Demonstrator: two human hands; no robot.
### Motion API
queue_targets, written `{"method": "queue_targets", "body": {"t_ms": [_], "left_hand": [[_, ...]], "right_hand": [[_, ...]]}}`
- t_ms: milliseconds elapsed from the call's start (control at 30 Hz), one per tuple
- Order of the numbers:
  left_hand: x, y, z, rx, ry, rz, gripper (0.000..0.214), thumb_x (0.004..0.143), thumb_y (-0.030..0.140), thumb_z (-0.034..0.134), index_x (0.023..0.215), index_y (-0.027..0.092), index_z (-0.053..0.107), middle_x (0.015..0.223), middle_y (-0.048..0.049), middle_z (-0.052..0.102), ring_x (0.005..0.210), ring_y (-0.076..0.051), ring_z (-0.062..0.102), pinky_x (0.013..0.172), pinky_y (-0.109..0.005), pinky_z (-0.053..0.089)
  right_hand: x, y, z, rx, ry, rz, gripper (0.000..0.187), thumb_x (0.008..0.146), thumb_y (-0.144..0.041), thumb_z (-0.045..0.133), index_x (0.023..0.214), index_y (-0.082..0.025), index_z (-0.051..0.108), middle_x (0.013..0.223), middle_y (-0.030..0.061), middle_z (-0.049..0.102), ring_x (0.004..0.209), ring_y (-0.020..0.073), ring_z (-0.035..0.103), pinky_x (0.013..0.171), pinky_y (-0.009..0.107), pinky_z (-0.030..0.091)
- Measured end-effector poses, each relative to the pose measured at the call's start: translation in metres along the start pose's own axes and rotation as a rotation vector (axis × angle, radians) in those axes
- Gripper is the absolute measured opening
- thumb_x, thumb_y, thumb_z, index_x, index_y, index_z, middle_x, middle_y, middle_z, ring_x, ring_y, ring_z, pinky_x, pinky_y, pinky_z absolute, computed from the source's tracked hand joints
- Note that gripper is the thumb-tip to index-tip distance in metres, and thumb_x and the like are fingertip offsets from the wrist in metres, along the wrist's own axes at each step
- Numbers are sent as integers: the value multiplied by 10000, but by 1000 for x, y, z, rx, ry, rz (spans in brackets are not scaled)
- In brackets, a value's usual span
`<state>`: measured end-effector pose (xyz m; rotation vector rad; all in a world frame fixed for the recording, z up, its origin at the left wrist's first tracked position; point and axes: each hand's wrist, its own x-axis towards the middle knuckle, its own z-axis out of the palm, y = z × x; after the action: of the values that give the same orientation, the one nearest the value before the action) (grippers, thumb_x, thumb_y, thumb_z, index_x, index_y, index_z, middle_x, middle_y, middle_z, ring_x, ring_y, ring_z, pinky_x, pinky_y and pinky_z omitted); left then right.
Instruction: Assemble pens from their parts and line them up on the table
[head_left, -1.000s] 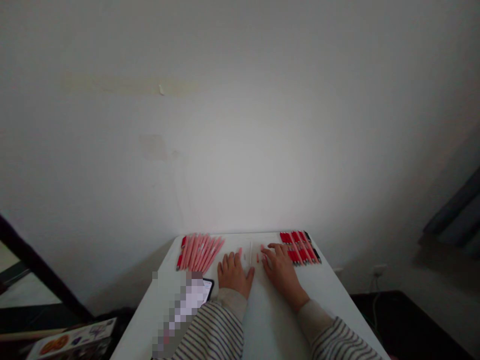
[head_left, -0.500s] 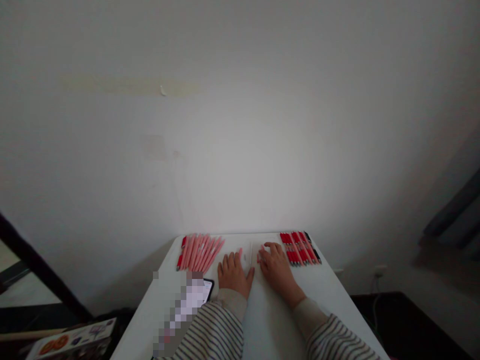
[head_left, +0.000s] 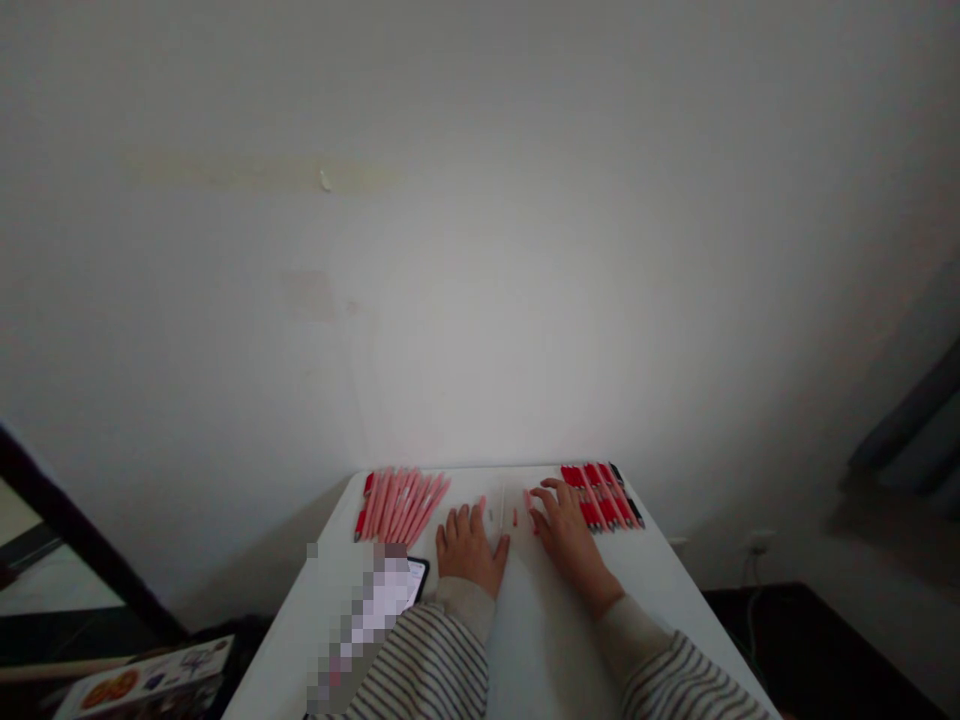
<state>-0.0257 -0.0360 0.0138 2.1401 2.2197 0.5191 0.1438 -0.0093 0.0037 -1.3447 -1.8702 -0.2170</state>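
Observation:
My left hand [head_left: 471,548] lies flat on the white table [head_left: 517,640], fingers stretched and slightly spread. A short pink pen part [head_left: 482,502] shows just beyond its fingertips. My right hand [head_left: 568,532] is curved with fingers apart, its fingertips beside or touching a pink pen barrel [head_left: 528,499]; a firm grip does not show. Between the hands lie a thin clear strip or tube [head_left: 502,508], a small red piece [head_left: 515,517] and a tiny grey piece [head_left: 491,515].
Several pink pens [head_left: 401,505] lie in a fanned row at the back left. At the back right are several red-and-pink pens [head_left: 600,512] in a neat row. A phone [head_left: 418,578], partly blurred out, rests by my left forearm. The wall [head_left: 480,300] borders the table's far edge.
My right hand has shifted slightly right, and its fingers have spread, uncovering the small red piece. The pink barrel appears a little farther right. My left hand stays almost still.

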Motion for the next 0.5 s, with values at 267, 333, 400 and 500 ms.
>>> {"method": "queue_targets", "body": {"t_ms": [267,333,400,500], "left_hand": [[0,-1,2,-13,7,-1,645,843,476,440,1416,184,380,1429,-135,464,1348,-321,351,1110,-505,261],[0,-1,3,-18,22,-3,639,839,470,451,1407,185,394,1416,-142,473,1339,-324,358,1105,-507,268],[0,-2,4,-24,55,4,631,833,463,466,1398,187,409,1398,-151,482,1326,-327,367,1099,-513,272],[0,-3,3,-42,99,44,607,824,453,493,1373,198,448,1385,-148,488,1322,-338,354,1094,-529,270]], "right_hand": [[-5,26,-16,-113,-43,21,236,817,-127,575,1027,-202,649,1132,117,565,1104,280,471,955,457,439],[-6,27,-15,-114,-71,34,235,807,-130,586,1015,-206,666,1127,115,572,1108,284,470,955,455,435],[-6,25,-15,-116,-104,43,235,803,-140,595,1009,-215,679,1128,113,578,1115,289,472,952,460,431],[-6,21,-15,-119,-140,59,210,802,-158,602,977,-228,694,1127,114,591,1120,297,478,940,471,428]]}}
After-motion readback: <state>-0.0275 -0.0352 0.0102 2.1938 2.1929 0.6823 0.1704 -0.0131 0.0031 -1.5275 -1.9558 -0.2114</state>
